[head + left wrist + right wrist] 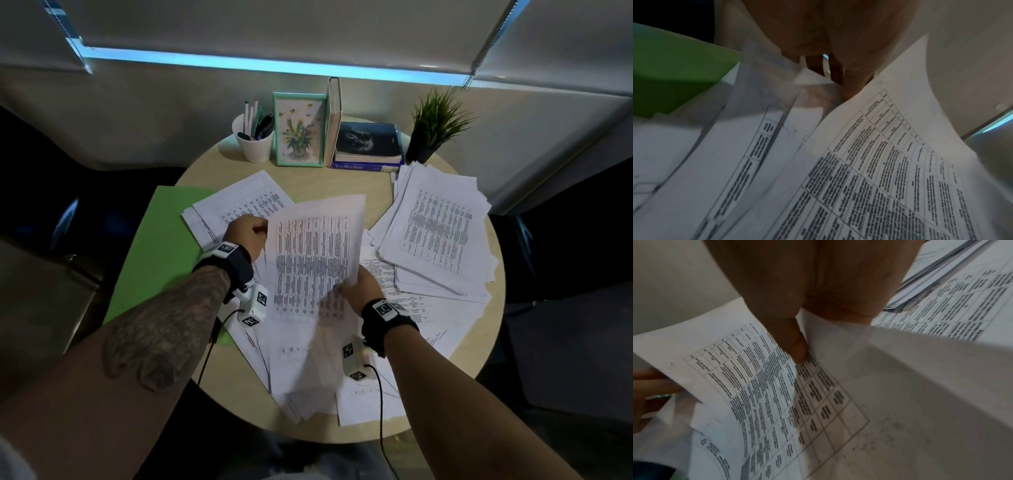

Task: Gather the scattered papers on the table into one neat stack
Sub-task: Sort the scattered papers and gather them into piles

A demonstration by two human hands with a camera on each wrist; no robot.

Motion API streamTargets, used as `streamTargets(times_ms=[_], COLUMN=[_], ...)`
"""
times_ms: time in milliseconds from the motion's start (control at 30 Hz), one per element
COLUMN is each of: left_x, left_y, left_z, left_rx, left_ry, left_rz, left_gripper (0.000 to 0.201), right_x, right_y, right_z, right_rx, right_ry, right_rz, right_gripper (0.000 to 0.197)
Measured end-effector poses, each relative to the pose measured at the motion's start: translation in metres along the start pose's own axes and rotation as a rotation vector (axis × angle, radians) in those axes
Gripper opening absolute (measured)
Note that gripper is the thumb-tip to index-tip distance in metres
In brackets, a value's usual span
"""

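Tattooed left forearm [150,342] nearest, at 7 o'clock. Left hand [245,231] is curled at the left edge of a raised printed sheet [315,253]; what exactly it grasps I cannot tell. Right hand [361,287] pinches that sheet's right edge, thumb [795,345] on the printed table. Loose papers [342,383] scattered beneath at 6 o'clock on the round table [342,181]; a rough stack [442,233] at 2 o'clock; more sheets [246,198] at 10 o'clock over a green folder [164,246]. Print is too small to read. At 12 o'clock: pen cup [255,144], framed flower picture [299,130], books [368,144], spine lettering illegible, potted plant [433,123].
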State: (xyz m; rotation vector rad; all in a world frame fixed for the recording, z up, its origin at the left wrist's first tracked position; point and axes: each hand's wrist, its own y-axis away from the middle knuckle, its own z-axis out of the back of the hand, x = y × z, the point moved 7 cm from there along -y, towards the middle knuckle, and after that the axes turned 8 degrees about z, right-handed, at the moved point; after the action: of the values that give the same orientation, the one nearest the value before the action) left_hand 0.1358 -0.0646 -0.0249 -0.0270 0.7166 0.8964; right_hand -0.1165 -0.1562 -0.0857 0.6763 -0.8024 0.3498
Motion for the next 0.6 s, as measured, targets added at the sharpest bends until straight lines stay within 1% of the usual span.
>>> streamTargets(times_ms=[67, 133, 200, 267, 333, 433, 467, 500, 533, 567, 600], left_x=[-0.004, -0.007, -0.009, -0.010, -0.011, -0.023, -0.025, -0.030, -0.033, -0.034, -0.037], left_y=[-0.003, -0.004, -0.004, -0.008, -0.012, -0.005, -0.005, -0.002, 0.000, 0.000, -0.001], left_z=[0.005, 0.010, 0.013, 0.009, 0.005, 0.003, 0.001, 0.000, -0.002, -0.006, -0.007], left_rx=[-0.046, -0.102, -0.119, -0.045, 0.034, 0.144, 0.189, 0.266, 0.352, 0.414, 0.439], left_ry=[-0.011, -0.018, -0.011, 0.077, 0.178, 0.244, 0.288, 0.384, 0.522, 0.621, 0.660], left_rz=[-0.042, -0.065, -0.067, -0.035, -0.008, 0.013, 0.034, 0.071, 0.137, 0.199, 0.218], left_gripper=[0.019, 0.017, 0.021, 0.022, 0.019, 0.012, 0.017, 0.030, 0.047, 0.057, 0.057], right_x=[0.002, 0.002, -0.001, -0.003, -0.004, 0.003, 0.005, 0.007, 0.009, 0.011, 0.015], right_y=[-0.001, -0.001, 0.000, 0.000, 0.000, -0.001, -0.001, -0.002, -0.003, -0.004, -0.004], right_z=[-0.001, 0.002, 0.009, 0.015, 0.017, 0.016, 0.015, 0.013, 0.012, 0.010, 0.010], right_rx=[-0.010, -0.048, -0.086, -0.101, -0.086, -0.065, -0.063, -0.061, -0.055, -0.050, -0.048], right_ry=[-0.004, 0.042, 0.095, 0.113, 0.095, 0.052, 0.035, 0.007, -0.022, -0.039, -0.046], right_rz=[0.004, 0.013, 0.011, -0.001, -0.014, 0.001, -0.001, -0.004, -0.001, 0.009, 0.013], right_gripper=[0.028, 0.024, 0.023, 0.021, 0.019, 0.020, 0.024, 0.028, 0.031, 0.033, 0.034])
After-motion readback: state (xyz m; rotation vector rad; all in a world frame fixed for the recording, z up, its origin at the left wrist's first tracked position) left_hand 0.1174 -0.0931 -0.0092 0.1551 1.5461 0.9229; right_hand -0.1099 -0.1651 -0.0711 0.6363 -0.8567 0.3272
